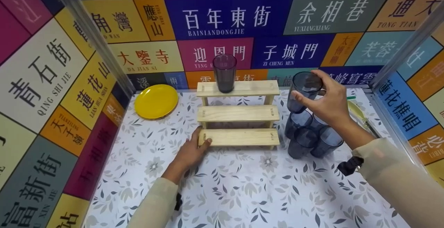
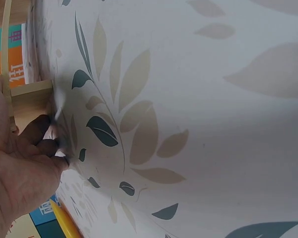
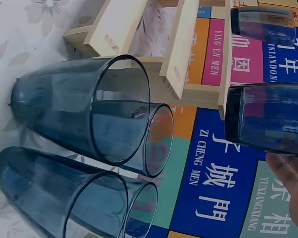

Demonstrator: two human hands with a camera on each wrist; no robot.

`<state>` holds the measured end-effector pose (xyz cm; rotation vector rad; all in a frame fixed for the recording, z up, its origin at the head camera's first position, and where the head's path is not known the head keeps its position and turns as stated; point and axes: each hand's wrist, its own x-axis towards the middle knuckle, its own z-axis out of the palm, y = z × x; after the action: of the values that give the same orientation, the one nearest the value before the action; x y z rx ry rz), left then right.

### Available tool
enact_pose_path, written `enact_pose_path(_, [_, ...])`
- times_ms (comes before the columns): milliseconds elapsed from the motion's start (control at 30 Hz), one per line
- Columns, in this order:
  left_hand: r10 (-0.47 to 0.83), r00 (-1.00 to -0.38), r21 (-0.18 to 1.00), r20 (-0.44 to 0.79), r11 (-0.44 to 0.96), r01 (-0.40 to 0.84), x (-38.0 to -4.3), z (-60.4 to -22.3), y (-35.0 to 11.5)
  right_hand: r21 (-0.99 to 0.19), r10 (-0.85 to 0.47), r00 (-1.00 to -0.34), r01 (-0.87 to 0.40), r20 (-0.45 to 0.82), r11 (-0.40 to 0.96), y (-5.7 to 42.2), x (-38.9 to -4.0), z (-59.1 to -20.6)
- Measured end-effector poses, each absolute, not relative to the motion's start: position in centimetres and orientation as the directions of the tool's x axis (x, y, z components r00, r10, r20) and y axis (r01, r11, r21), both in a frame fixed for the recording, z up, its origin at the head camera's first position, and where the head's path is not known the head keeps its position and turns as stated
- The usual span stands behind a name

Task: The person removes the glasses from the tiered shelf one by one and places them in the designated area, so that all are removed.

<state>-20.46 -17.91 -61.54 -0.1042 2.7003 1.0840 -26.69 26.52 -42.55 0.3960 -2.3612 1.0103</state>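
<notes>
My right hand [image 1: 327, 98] grips a dark blue-grey drinking glass [image 1: 304, 91] upright between thumb and fingers, raised above the other glasses. In the right wrist view that held glass [image 3: 268, 118] appears sideways, with fingertips at its side. A three-tier wooden stand [image 1: 239, 113] sits mid-table. At its lowest step my left hand [image 1: 191, 150] holds the left end, thumb on top and fingers at the side. In the left wrist view the left hand's fingers [image 2: 37, 136] curl in by the wood. Another dark glass [image 1: 224, 73] stands upright on the top step.
Several matching glasses [image 1: 302, 143] stand grouped right of the stand. A yellow plate [image 1: 156, 102] lies at the back left. Behind the right forearm a pale green-yellow item [image 1: 355, 112] is partly hidden. Walls with printed signs [image 1: 229, 15] enclose the patterned tabletop [image 1: 242, 193].
</notes>
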Motion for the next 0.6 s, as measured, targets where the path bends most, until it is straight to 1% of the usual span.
enact_pose_path(200, [0.009, -0.967, 0.672, -0.253, 0.721, -0.169, -20.4, -61.6, -17.8, -0.589, -0.047, -0.807, -0.468, 0.589, 0.659, 27.1, -26.1, -42.9])
enact_pose_path(600, [0.024, -0.978, 0.675, -0.207, 0.727, -0.125, -20.2, -61.6, -17.9, -0.579, -0.068, -0.805, -0.479, 0.589, 0.66, 28.5, -24.4, -43.8])
